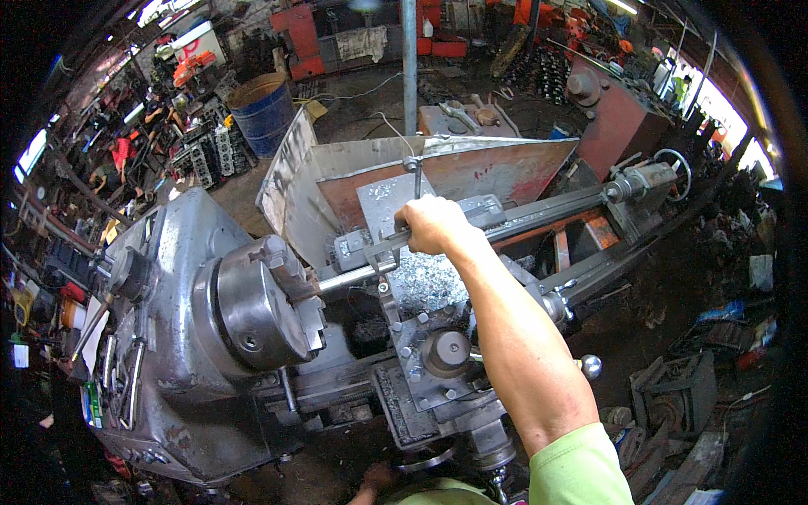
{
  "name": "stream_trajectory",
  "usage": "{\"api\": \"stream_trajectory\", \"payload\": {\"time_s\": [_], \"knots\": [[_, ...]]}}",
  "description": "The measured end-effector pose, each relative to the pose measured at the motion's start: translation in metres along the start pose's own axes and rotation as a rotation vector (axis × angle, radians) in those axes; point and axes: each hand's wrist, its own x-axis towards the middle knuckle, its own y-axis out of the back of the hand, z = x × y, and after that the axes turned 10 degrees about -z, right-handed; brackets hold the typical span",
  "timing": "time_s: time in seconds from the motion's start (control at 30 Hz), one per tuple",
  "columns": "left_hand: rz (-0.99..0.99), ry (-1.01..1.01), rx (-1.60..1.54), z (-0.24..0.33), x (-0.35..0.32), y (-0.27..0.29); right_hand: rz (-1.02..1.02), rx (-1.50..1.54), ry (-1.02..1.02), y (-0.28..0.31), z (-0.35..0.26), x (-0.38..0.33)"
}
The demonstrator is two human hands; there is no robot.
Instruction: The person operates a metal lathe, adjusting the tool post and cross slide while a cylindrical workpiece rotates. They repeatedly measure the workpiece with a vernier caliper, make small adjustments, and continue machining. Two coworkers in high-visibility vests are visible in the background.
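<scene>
My right hand [433, 225] reaches over the lathe carriage, its fingers closed on a metal caliper [384, 246]. The caliper lies across the free end of a shiny round rod [349, 278]; exact jaw contact is too small to tell. The lathe chuck [257, 307] grips the rod's other end. Below my right forearm stands the tool post [446, 352], and metal chips [425, 282] cover the carriage beside it. Low at the bottom edge, my left hand [379, 477] is in shadow near a handwheel [425, 459]; its fingers cannot be made out.
The tailstock [640, 181] stands at the far right end of the bed. Behind the carriage rises a sheet-metal guard [454, 172]. Wrenches [135, 383] lie on the headstock [181, 295] at left. A blue drum [261, 114] and engine parts [206, 151] stand beyond.
</scene>
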Motion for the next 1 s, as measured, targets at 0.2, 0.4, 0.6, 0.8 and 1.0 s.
{"api": "stream_trajectory", "payload": {"time_s": [0.2,0.4,0.6,0.8,1.0], "knots": [[-0.131,-0.111,0.157,-0.004,0.01,0.003,-0.06,0.002,-0.013,-0.001,0.003,0.004],[-0.009,0.016,-0.252,-0.019,0.012,-0.009,0.043,-0.097,-0.034,0.027,-0.006,-0.001],[0.26,-0.086,-0.689,-0.071,0.011,-0.045,0.953,-0.186,0.611,0.069,-0.077,-0.113],[0.112,0.144,-0.455,-0.128,0.007,-0.095,0.246,0.038,0.722,-0.019,-0.116,-0.306],[0.25,0.206,-0.77,-0.12,-0.02,-0.098,-0.114,0.214,0.131,-0.15,-0.036,-0.341]]}}
